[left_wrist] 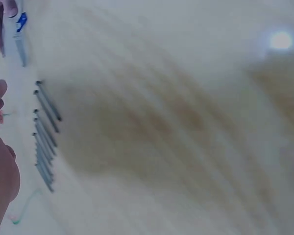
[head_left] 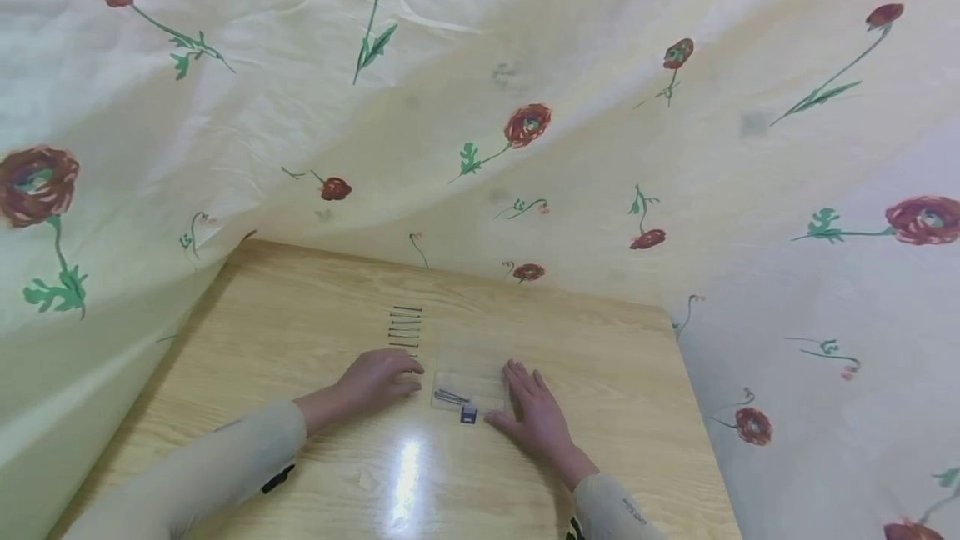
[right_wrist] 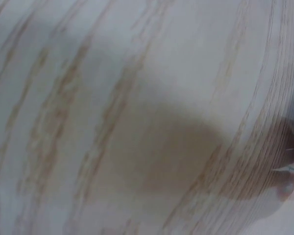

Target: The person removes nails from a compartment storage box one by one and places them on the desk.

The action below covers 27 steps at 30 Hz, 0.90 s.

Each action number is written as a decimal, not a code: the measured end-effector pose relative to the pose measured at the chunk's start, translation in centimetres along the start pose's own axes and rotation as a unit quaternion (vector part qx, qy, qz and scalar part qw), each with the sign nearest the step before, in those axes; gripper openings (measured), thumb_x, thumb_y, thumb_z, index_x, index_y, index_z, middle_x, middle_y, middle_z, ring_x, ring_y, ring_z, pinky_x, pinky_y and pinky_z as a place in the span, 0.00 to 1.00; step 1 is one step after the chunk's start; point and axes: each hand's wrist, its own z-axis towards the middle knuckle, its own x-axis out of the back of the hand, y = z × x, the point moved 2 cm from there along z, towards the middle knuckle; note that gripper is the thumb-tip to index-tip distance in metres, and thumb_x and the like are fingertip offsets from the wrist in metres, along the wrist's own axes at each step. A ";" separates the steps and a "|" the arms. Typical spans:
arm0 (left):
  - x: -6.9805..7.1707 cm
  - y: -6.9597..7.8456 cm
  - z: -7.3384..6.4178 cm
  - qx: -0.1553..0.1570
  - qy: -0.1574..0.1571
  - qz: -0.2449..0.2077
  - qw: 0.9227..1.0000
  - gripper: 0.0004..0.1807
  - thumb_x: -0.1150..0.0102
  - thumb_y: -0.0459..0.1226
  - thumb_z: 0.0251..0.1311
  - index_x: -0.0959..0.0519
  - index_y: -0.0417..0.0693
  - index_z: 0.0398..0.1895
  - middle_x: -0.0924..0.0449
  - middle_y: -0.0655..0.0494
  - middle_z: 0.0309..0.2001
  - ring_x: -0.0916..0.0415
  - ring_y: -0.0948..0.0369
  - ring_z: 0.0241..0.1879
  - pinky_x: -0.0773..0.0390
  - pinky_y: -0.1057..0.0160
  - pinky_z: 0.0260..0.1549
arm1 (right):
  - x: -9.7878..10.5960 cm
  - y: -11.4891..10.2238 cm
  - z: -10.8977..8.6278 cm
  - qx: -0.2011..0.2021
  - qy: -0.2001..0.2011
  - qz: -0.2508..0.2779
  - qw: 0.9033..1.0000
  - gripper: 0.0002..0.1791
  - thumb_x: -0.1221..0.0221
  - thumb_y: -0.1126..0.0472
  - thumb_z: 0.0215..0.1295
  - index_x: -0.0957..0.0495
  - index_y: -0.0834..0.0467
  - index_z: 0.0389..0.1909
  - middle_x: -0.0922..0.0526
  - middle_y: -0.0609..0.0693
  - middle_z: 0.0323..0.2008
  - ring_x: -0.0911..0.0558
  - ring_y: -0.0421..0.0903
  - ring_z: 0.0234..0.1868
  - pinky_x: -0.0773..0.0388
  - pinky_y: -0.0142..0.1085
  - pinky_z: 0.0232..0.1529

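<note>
On the wooden table in the head view lies a clear plastic box [head_left: 468, 361] with a blue label [head_left: 468, 414] at its near edge. A few nails [head_left: 452, 397] lie inside it. Left of the box, several dark nails [head_left: 405, 329] form a neat column, seen larger as nails [left_wrist: 46, 132] in the left wrist view. My left hand [head_left: 378, 377] is by the near end of that column, fingers loosely bent, nothing visible in them. My right hand [head_left: 536, 411] rests along the box's right side, fingers extended. Only some fingertips [right_wrist: 286, 156] show in the right wrist view.
A floral cloth [head_left: 450, 148] hangs behind the table and down both sides. The wooden tabletop [head_left: 600, 365] extends right of the box, and a bright light reflection [head_left: 407, 473] lies on its near part.
</note>
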 end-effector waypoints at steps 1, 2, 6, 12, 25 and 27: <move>0.0 0.2 0.5 -0.007 -0.008 -0.001 1.000 0.12 0.24 0.41 0.64 0.10 0.48 0.47 0.10 0.57 0.43 0.13 0.60 0.40 0.12 0.60 0.41 | 0.0 0.0 0.0 -0.002 -0.002 0.002 1.000 0.53 0.31 0.35 0.66 0.36 0.62 0.80 0.36 0.58 0.81 0.35 0.56 0.81 0.46 0.54 0.82; 0.0 0.4 1.1 -0.017 -0.016 0.001 1.000 0.12 0.24 0.41 0.63 0.10 0.47 0.47 0.10 0.57 0.43 0.13 0.60 0.40 0.12 0.61 0.40 | 0.0 0.0 0.0 -0.004 -0.006 0.003 1.000 0.53 0.31 0.34 0.66 0.36 0.62 0.81 0.36 0.58 0.81 0.36 0.56 0.81 0.46 0.54 0.82; -0.2 1.1 3.0 -0.037 -0.053 0.008 0.998 0.12 0.24 0.41 0.63 0.10 0.47 0.46 0.09 0.56 0.44 0.12 0.58 0.43 0.12 0.60 0.44 | 0.2 -0.1 0.0 -0.011 -0.015 0.007 1.000 0.53 0.32 0.34 0.67 0.37 0.61 0.81 0.37 0.57 0.81 0.37 0.55 0.82 0.48 0.53 0.83; -1.1 2.1 4.6 -0.036 -0.117 0.006 0.992 0.09 0.27 0.41 0.66 0.09 0.51 0.47 0.10 0.58 0.45 0.13 0.59 0.46 0.14 0.61 0.49 | 0.3 0.0 0.1 -0.012 -0.015 0.002 1.000 0.52 0.32 0.34 0.67 0.37 0.59 0.81 0.37 0.56 0.81 0.37 0.53 0.82 0.48 0.52 0.83; -2.7 2.7 5.6 -0.072 -0.177 0.029 0.981 0.04 0.29 0.41 0.68 0.09 0.56 0.42 0.11 0.64 0.40 0.16 0.68 0.40 0.17 0.70 0.44 | 0.2 -0.1 -0.1 -0.013 -0.011 0.010 1.000 0.52 0.32 0.33 0.66 0.37 0.59 0.81 0.37 0.56 0.81 0.37 0.54 0.82 0.48 0.54 0.82; -2.8 2.8 5.7 -0.082 -0.184 0.037 0.979 0.03 0.29 0.41 0.68 0.09 0.56 0.40 0.12 0.65 0.38 0.18 0.70 0.37 0.19 0.72 0.42 | 0.3 -0.1 -0.2 -0.014 -0.011 0.012 1.000 0.52 0.32 0.34 0.66 0.36 0.59 0.81 0.37 0.57 0.81 0.37 0.55 0.81 0.48 0.54 0.82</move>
